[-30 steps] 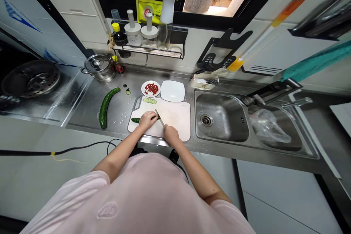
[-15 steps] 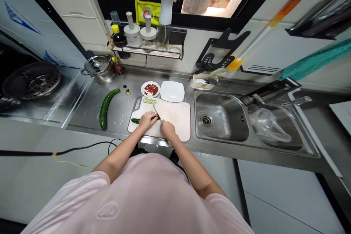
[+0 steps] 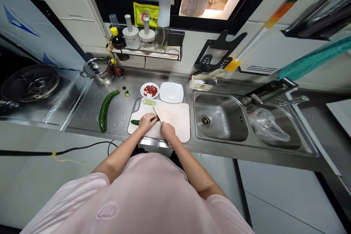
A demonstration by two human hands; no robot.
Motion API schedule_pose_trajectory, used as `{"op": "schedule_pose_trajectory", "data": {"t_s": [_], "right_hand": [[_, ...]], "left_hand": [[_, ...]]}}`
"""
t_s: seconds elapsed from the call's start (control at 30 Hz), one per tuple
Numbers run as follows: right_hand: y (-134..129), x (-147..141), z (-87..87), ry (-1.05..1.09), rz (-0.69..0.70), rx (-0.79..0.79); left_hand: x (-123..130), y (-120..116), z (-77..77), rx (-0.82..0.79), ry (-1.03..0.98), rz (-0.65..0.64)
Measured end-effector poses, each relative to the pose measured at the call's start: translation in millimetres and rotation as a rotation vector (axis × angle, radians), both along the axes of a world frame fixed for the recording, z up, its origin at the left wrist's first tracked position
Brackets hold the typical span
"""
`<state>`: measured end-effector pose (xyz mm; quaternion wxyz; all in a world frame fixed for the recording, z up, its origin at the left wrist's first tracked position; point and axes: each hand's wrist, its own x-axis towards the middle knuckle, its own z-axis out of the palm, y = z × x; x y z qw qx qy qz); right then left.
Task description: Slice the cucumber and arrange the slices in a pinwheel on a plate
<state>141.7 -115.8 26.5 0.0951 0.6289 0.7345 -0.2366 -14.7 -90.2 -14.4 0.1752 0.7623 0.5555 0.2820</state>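
Note:
A piece of dark green cucumber (image 3: 134,122) lies on the white cutting board (image 3: 178,117). Over it my left hand (image 3: 147,121) is closed, holding it down, so its middle is hidden. My right hand (image 3: 168,130) grips the handle of a knife (image 3: 157,113), whose blade slants up and left at the cucumber's right end. Several pale green cucumber slices (image 3: 148,102) overlap in a row near the board's back left edge. Behind the board stand a round plate of chopped red pieces (image 3: 150,90) and a white square plate (image 3: 172,92).
A whole cucumber (image 3: 105,111) lies left of the board, near small green scraps (image 3: 127,94). A lidded steel pot (image 3: 99,71) stands at the back left. On the right is a double sink (image 3: 222,117) with a plastic bag (image 3: 267,124). A condiment shelf (image 3: 153,54) hangs above.
The view has shifted slightly. Both hands stay on the cucumber and knife, and the blade sits at nearly the same place with a small change in tilt.

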Motion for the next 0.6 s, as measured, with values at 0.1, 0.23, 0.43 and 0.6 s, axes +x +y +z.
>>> {"op": "schedule_pose_trajectory", "data": {"t_s": [0.1, 0.23, 0.43, 0.6], "right_hand": [[-0.3, 0.4, 0.3, -0.001, 0.002, -0.004], [-0.2, 0.4, 0.8, 0.001, 0.006, -0.004], [0.2, -0.4, 3.5, -0.014, -0.004, -0.025], [1.2, -0.2, 3.0, -0.015, -0.003, -0.033]], "left_hand": [[-0.1, 0.4, 0.8, 0.006, 0.0, -0.01], [0.1, 0.4, 1.8, 0.004, 0.005, -0.01], [1.2, -0.5, 2.8, -0.021, 0.004, 0.01], [1.1, -0.4, 4.6, -0.036, -0.01, 0.0]]}}
